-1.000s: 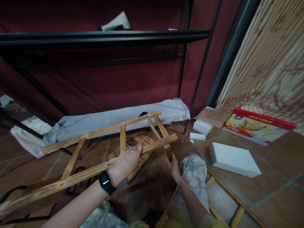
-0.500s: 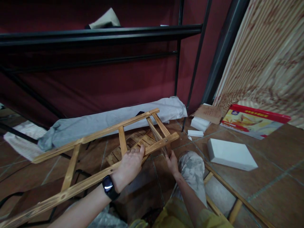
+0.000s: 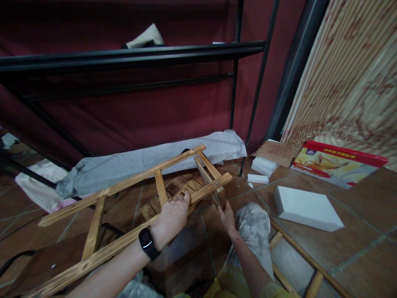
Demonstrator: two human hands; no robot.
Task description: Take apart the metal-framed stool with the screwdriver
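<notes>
Tiled floor (image 3: 362, 207); white block (image 3: 307, 209) near knee (image 3: 252, 217); left fingers (image 3: 186, 198) clasp frame (image 3: 209, 188), right fingers (image 3: 221, 211) pinch slat (image 3: 221, 197).

The wooden frame (image 3: 160, 188) slants more toward the person at its left end: a second ago its upper rail (image 3: 132, 180) ended over the grey cloth (image 3: 139, 159), and now that tip lies nearer, past the cloth's end. The left hand (image 3: 173, 215) sits slightly further right and closer, hiding most of the slatted panel's (image 3: 182, 182) near edge.
</notes>
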